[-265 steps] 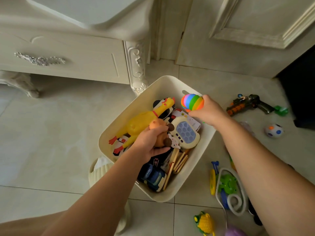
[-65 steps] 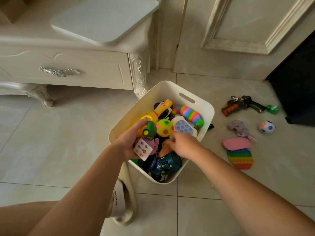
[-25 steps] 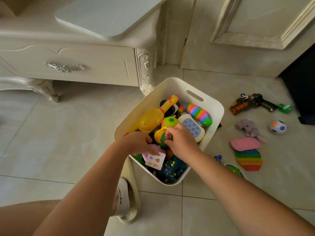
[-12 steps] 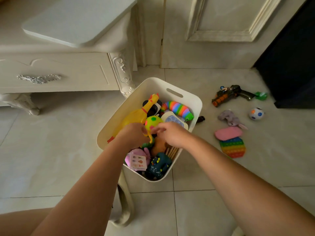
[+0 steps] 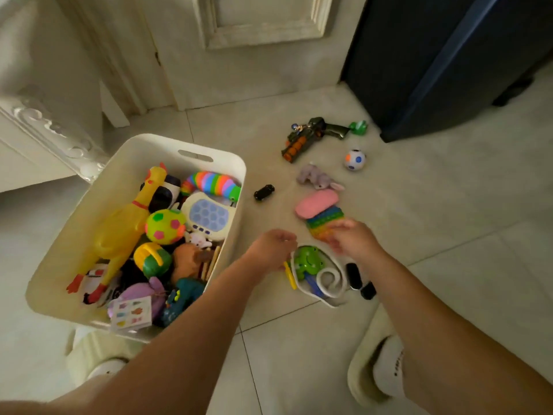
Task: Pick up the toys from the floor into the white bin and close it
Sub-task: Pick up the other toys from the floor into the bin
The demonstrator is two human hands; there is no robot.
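The white bin (image 5: 74, 229) stands open on the tiled floor at the left, piled with toys such as a yellow rubber chicken (image 5: 119, 229). No lid is in view. Both hands are out over the floor to the bin's right. My left hand (image 5: 273, 250) has curled fingers touching the edge of a green frog toy (image 5: 308, 260) with a white cord (image 5: 329, 283); whether it grips is unclear. My right hand (image 5: 353, 241), blurred, hovers with fingers apart over the near end of a rainbow pop-it (image 5: 324, 218). A pink pad (image 5: 316, 202) lies on the pop-it's far end.
Further out on the floor lie a grey plush (image 5: 317, 178), a spotted ball (image 5: 354, 159), a toy gun (image 5: 308, 136) and a small black car (image 5: 264, 192). A dark blue case (image 5: 449, 70) stands at the back right, a carved white cabinet (image 5: 54, 130) at the left. My slippered foot (image 5: 377, 369) is near.
Both hands have come out of the bin and moved right to the toys on the floor. The view has swung to the right.
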